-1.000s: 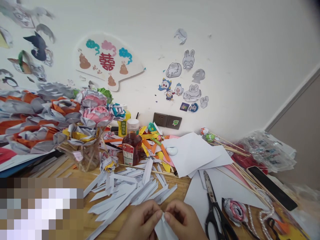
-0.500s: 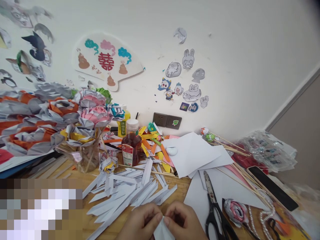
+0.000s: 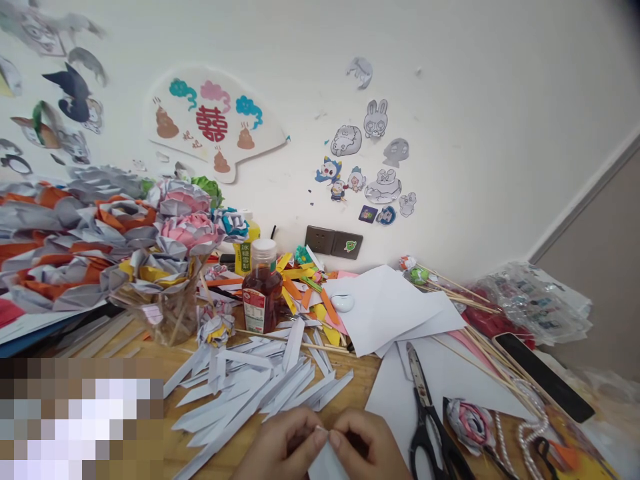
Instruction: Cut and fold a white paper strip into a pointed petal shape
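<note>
At the bottom middle, my left hand (image 3: pixel 289 443) and my right hand (image 3: pixel 367 445) meet over a white piece of paper (image 3: pixel 327 465). Both are closed, with thumbs and forefingers pinching its top edge side by side. The lower part of the paper runs out of the frame. Just beyond my left hand lies a pile of folded white paper strips (image 3: pixel 250 387). Scissors (image 3: pixel 429 420) with black handles lie to the right of my right hand, their blades on white paper sheets (image 3: pixel 400 387).
Paper flowers (image 3: pixel 125 217) crowd the left, some in a clear cup (image 3: pixel 173 317). A bottle of dark red liquid (image 3: pixel 263 293) stands mid-table. On the right are a pink-and-white paper flower (image 3: pixel 470 423), a bead string (image 3: pixel 530 433), a phone (image 3: pixel 547 377) and wooden sticks (image 3: pixel 500 360).
My fingers have shifted slightly at the paper's top edge, still pinching it. The other things lie as before.
</note>
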The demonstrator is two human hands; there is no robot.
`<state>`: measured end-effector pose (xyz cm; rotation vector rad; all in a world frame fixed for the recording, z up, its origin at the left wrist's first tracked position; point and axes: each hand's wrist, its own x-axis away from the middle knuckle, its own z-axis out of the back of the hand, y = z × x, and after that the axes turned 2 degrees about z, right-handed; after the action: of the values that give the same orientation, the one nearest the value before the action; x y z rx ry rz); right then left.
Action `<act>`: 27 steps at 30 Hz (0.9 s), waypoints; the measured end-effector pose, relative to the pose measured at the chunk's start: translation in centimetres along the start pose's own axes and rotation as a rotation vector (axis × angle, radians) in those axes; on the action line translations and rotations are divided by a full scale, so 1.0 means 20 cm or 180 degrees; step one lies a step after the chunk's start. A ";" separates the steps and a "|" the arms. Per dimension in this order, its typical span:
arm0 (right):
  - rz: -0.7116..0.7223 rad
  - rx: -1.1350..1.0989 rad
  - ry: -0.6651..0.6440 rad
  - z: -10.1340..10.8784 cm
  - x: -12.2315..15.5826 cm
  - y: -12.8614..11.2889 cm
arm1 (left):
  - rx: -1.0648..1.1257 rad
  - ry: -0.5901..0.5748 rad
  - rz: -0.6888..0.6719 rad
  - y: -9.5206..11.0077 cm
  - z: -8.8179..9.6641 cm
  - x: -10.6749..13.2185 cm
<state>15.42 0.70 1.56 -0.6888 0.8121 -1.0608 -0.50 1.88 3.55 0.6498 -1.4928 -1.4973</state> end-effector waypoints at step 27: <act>0.0429 0.0369 -0.0193 -0.02 0.04 0.04 | -0.0906 0.0297 -0.0401 -0.03 0.02 0.01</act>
<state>15.62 0.25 0.51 -0.5577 0.7285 -0.9530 -0.98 1.83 3.09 0.6409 -1.1578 -1.7119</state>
